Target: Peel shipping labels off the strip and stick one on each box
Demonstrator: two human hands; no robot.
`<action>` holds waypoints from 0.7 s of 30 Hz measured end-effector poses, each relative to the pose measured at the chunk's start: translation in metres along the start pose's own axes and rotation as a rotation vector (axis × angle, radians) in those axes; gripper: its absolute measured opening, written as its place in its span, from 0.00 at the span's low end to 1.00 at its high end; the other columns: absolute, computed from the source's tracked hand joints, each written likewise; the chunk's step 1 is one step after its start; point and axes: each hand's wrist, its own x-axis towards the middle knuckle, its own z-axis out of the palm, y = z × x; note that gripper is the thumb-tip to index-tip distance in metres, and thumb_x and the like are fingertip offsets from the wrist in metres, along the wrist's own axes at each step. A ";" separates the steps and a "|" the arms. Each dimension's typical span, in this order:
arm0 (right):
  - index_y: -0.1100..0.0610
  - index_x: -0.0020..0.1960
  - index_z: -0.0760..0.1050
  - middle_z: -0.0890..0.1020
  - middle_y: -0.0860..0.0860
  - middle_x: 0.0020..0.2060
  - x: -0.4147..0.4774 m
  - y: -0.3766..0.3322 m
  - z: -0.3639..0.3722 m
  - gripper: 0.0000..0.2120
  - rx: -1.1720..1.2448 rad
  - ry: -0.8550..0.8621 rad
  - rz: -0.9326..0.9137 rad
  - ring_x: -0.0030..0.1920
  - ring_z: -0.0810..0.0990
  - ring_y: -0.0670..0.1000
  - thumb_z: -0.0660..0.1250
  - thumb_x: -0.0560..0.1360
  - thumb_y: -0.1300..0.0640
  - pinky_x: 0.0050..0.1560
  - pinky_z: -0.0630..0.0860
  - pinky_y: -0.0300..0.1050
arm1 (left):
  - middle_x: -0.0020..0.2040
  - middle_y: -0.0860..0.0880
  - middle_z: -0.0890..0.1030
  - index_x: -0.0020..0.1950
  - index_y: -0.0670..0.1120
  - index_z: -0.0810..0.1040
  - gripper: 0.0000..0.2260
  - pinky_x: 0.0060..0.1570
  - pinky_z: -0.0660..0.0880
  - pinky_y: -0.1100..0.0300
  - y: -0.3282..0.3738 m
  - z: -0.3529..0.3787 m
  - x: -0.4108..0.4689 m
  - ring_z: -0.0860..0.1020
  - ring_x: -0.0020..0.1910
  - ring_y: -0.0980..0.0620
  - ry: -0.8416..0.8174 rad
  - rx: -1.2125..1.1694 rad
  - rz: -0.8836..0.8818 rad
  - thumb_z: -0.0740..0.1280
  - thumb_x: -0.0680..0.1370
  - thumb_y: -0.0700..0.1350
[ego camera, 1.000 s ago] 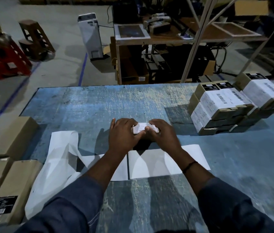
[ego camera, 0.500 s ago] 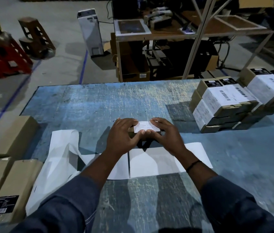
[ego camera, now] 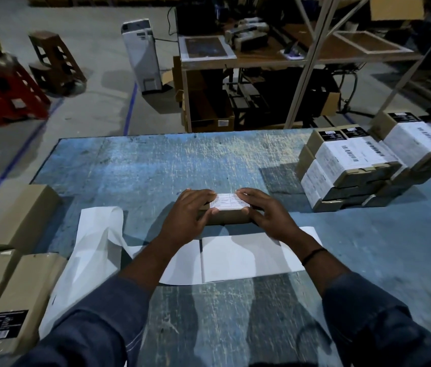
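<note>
A small brown box (ego camera: 229,218) lies on the blue table (ego camera: 156,165) in front of me, with a white shipping label (ego camera: 229,202) stuck on its top. My left hand (ego camera: 188,215) holds the box's left end, fingers over the top and thumb on the near face. My right hand (ego camera: 267,215) holds the right end the same way, fingertips at the label's edge. The white label strip (ego camera: 248,256) lies flat just behind my wrists, and its peeled backing (ego camera: 95,234) curls off to the left.
A stack of labelled boxes (ego camera: 354,165) stands at the table's right side. Plain brown boxes (ego camera: 16,295) sit at the left edge. Beyond the table are a workbench (ego camera: 262,56), a white machine (ego camera: 143,54) and stools (ego camera: 55,62) on the floor.
Both hands have spread apart along the box top, uncovering more of the label. The box and hands sit slightly farther from me than a second ago.
</note>
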 end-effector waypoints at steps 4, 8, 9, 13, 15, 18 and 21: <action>0.56 0.74 0.74 0.74 0.47 0.74 0.001 0.003 -0.011 0.23 0.039 -0.085 0.096 0.76 0.67 0.43 0.67 0.80 0.68 0.75 0.63 0.38 | 0.70 0.49 0.80 0.69 0.44 0.80 0.17 0.76 0.54 0.66 -0.005 -0.009 0.001 0.76 0.66 0.49 -0.081 -0.014 0.053 0.66 0.82 0.47; 0.56 0.77 0.70 0.72 0.46 0.74 -0.001 -0.002 -0.011 0.26 0.219 -0.100 0.230 0.75 0.68 0.40 0.68 0.80 0.68 0.73 0.66 0.36 | 0.73 0.52 0.76 0.73 0.47 0.77 0.19 0.80 0.56 0.50 0.000 -0.011 -0.003 0.73 0.71 0.49 -0.110 -0.026 0.024 0.64 0.83 0.47; 0.56 0.78 0.68 0.72 0.45 0.74 -0.002 -0.001 -0.011 0.28 0.282 -0.086 0.264 0.74 0.70 0.41 0.69 0.79 0.66 0.72 0.67 0.36 | 0.74 0.52 0.75 0.74 0.47 0.76 0.20 0.80 0.57 0.47 0.002 -0.013 -0.005 0.70 0.74 0.50 -0.116 -0.042 0.006 0.64 0.82 0.47; 0.54 0.75 0.71 0.77 0.46 0.70 0.000 0.002 -0.005 0.25 0.500 0.062 0.453 0.66 0.77 0.38 0.71 0.79 0.55 0.67 0.73 0.40 | 0.78 0.54 0.67 0.79 0.51 0.68 0.30 0.77 0.58 0.54 0.004 -0.018 -0.014 0.61 0.76 0.57 -0.074 -0.087 -0.173 0.69 0.80 0.57; 0.56 0.65 0.79 0.83 0.48 0.60 0.005 -0.003 0.001 0.14 0.406 0.095 0.462 0.56 0.82 0.37 0.71 0.80 0.54 0.59 0.76 0.36 | 0.75 0.55 0.68 0.79 0.52 0.69 0.32 0.72 0.64 0.60 0.009 -0.018 -0.016 0.66 0.72 0.59 -0.037 -0.180 -0.356 0.73 0.77 0.58; 0.55 0.59 0.79 0.85 0.49 0.55 0.006 -0.003 0.009 0.13 0.338 0.064 0.422 0.58 0.84 0.48 0.75 0.76 0.57 0.58 0.80 0.45 | 0.66 0.54 0.73 0.70 0.52 0.77 0.27 0.64 0.72 0.62 0.017 -0.021 -0.013 0.73 0.62 0.61 0.027 -0.240 -0.382 0.79 0.73 0.51; 0.51 0.58 0.75 0.80 0.47 0.64 -0.007 0.000 0.004 0.21 0.271 -0.009 0.304 0.64 0.80 0.44 0.80 0.70 0.61 0.64 0.77 0.43 | 0.58 0.55 0.73 0.61 0.53 0.80 0.24 0.59 0.74 0.65 0.011 -0.025 -0.021 0.75 0.60 0.60 -0.007 -0.263 -0.240 0.83 0.68 0.42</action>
